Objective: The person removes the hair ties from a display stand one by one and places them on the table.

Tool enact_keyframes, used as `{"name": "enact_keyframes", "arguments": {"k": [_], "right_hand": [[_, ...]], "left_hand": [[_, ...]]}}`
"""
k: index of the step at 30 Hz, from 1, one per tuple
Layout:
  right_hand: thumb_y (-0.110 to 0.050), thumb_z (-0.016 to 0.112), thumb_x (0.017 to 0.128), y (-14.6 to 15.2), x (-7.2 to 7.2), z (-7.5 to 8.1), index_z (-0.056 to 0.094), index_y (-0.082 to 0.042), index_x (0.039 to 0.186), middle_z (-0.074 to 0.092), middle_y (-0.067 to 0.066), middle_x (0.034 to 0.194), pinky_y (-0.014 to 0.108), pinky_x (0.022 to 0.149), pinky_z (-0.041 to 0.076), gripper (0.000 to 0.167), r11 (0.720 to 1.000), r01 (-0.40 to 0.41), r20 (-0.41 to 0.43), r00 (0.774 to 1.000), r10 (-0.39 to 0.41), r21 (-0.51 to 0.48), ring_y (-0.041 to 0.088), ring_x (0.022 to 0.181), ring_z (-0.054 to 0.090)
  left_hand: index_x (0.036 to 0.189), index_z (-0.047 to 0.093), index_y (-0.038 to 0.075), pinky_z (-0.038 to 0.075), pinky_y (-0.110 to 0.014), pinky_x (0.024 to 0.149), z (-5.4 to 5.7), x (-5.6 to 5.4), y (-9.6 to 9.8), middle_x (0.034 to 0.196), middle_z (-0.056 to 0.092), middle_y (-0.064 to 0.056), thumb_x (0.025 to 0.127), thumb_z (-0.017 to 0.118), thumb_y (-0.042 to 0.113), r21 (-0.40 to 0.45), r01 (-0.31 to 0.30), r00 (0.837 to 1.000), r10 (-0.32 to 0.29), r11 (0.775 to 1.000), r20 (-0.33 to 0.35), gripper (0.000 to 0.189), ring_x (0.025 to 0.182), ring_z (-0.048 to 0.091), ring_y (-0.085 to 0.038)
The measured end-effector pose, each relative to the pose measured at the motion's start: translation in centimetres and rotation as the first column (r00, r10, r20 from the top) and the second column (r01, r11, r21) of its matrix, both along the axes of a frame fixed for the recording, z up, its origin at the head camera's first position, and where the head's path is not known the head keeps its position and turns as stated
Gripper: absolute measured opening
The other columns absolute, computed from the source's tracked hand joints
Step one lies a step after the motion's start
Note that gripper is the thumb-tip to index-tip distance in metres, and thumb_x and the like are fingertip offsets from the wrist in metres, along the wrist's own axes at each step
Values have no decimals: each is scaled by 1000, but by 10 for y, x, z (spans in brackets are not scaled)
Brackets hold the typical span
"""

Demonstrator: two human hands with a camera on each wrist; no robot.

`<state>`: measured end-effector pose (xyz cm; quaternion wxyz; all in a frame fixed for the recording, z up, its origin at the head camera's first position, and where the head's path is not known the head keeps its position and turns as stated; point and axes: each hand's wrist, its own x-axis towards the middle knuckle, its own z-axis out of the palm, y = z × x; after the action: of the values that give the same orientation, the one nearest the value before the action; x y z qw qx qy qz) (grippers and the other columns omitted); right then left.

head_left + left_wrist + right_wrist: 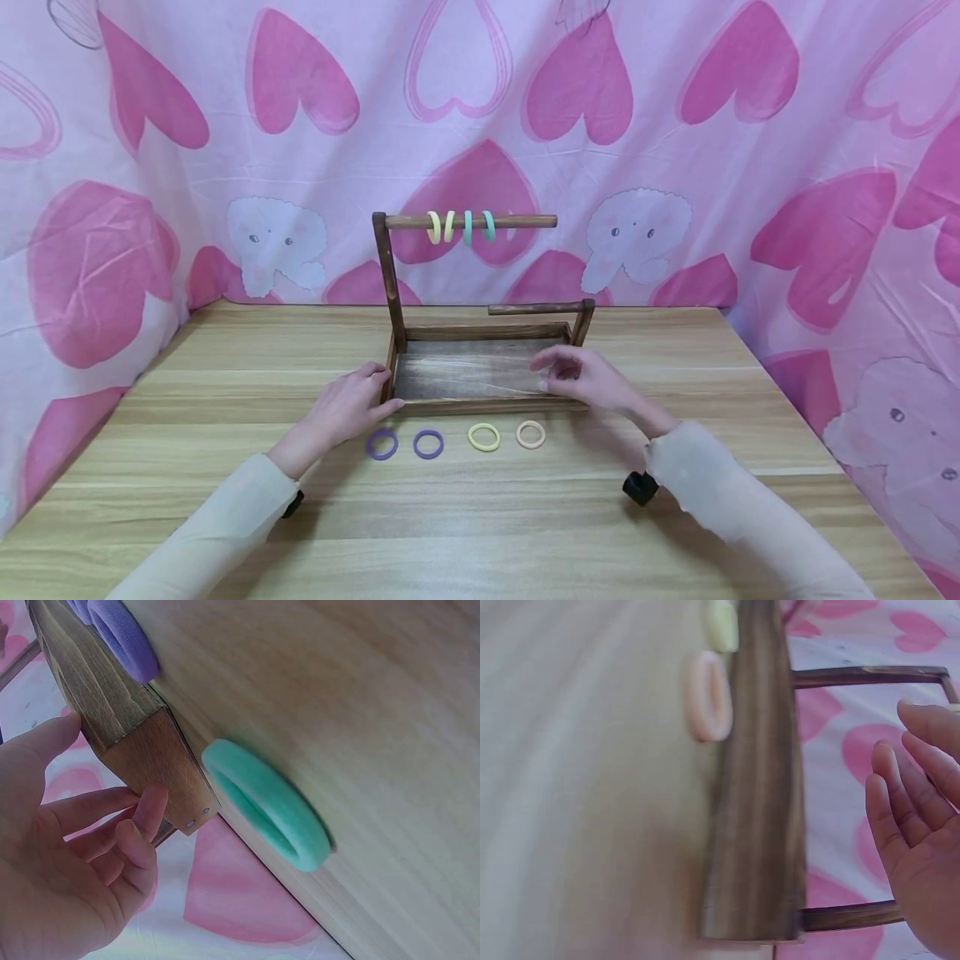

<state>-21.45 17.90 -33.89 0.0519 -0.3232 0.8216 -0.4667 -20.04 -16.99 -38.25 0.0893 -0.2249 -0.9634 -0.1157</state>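
My left hand (347,407) holds the near left corner of a dark wooden rack (480,407), its thumb at the front board and its fingers at the side board (150,761). Over the right part of the rack's tray hovers my right hand (588,379), fingers loosely bent, nothing between them. Two pale yellow hair ties (449,227) and two green hair ties (468,227) hang on the tall upper bar (525,222). The short lower bar (534,309) at right is bare.
In front of the rack lie two purple hair ties (429,457), a yellow hair tie (483,449) and a peach hair tie (531,446). Another green hair tie (266,802) lies by the left corner, hidden in the head view. A pink heart-patterned cloth (660,158) surrounds the table.
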Motion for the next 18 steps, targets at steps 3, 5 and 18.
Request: {"name": "enact_keyframes", "arguments": {"k": [3,5,18], "right_hand": [[1,64,78,3,-13,0,57,5,108,59,15,98,30,67,48,30,999,20,-6,1000,-20,-46,21,78,56],[-1,64,79,5,-23,0,56,4,109,59,16,100,28,68,48,31,996,13,-18,1000,-15,-89,19,80,56],[-6,61,82,-3,-39,53,53,3,114,58,14,104,27,72,47,34,985,92,-41,994,-98,-147,20,86,55]], "left_hand": [[110,57,-7,48,-43,70,0,0,0,107,54,-18,79,64,36,-3,-1,1000,1,1000,3,54,87,57,-32],[110,57,-7,48,-43,70,0,0,0,107,54,-18,79,64,37,-4,-2,1000,2,1000,8,54,87,57,-32],[110,57,-7,48,-43,69,0,0,0,107,54,-18,78,65,36,7,-1,1000,1,1000,0,54,87,57,-32]]}}
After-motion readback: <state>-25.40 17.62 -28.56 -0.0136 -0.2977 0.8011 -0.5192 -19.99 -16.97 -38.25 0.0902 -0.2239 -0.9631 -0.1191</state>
